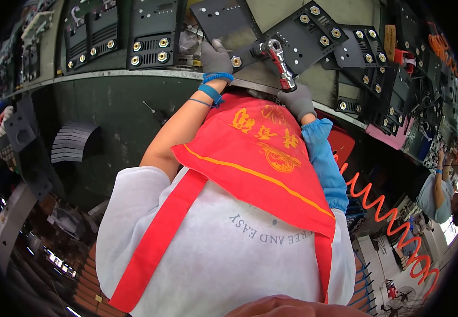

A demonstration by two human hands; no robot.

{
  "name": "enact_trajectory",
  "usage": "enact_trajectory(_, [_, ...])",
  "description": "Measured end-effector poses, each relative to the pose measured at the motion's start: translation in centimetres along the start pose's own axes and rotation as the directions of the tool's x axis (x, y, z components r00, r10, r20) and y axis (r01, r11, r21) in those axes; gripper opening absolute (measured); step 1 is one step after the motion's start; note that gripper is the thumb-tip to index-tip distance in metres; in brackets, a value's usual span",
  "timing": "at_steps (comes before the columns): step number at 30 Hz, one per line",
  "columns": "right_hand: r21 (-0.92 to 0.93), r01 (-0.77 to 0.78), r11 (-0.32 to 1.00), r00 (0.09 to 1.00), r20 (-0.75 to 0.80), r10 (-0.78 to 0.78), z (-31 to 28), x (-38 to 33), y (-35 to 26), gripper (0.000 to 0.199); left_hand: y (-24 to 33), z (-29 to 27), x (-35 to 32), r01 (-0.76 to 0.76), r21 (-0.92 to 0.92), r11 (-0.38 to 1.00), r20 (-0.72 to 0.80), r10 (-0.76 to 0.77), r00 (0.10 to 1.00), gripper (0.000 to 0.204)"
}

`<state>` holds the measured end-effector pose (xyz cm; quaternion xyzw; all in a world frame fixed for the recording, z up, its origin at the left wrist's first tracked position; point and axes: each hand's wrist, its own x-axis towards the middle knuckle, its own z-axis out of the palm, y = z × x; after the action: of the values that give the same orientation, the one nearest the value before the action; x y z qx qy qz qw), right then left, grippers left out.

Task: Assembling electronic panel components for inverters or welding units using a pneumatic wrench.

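My left hand (pixel 216 57), in a grey glove, grips the lower left edge of a black metal panel (pixel 222 18). A brass-coloured hex fitting (pixel 236 61) shows near its fingers. My right hand (pixel 296 101), also gloved, is closed round the lower end of an air ratchet wrench (pixel 281 64) with a silver head and a red grip. The wrench's head rests over the panel's lower right corner and hides what lies under it. Just right of it lies another black panel (pixel 304 39) with several hex fittings.
More black panels with fittings lie on the bench left (pixel 152 34) and right (pixel 364 46). The bench's metal edge (pixel 128 72) runs in front of me. A coiled orange air hose (pixel 382 211) hangs at my right. A stack of grey plates (pixel 74 141) lies low left. Another person (pixel 440 193) works far right.
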<state>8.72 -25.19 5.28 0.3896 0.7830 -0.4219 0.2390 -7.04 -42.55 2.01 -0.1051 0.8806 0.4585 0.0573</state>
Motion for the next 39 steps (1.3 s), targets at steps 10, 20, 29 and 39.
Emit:
enact_trajectory(10, [-0.075, 0.073, 0.995, 0.997, -0.015, -0.074, -0.8, -0.8, -0.5, 0.034, 0.5, -0.5, 0.5, -0.071, 0.012, 0.997, -0.016, 0.071, 0.997, 0.03])
enact_trajectory(20, [-0.253, 0.338, 0.907, 0.941, 0.109, -0.321, -1.9, -2.3, -3.8, 0.04, -1.0, 0.3, 2.2, 0.082, 0.007, 0.997, 0.157, -0.082, 0.984, 0.029])
enact_trajectory(29, [-0.256, 0.36, 0.897, 0.933, 0.103, -0.345, -1.4, -1.9, -3.3, 0.037, -0.8, 0.1, 1.9, -0.071, -0.096, 0.993, 0.075, 0.078, 0.994, 0.027])
enact_trajectory(39, [-0.207, 0.264, 0.942, 0.964, 0.026, -0.265, -0.9, -2.1, -3.2, 0.038, 3.1, -0.2, 0.3, -0.024, -0.076, 0.997, -0.05, 0.021, 0.999, 0.025])
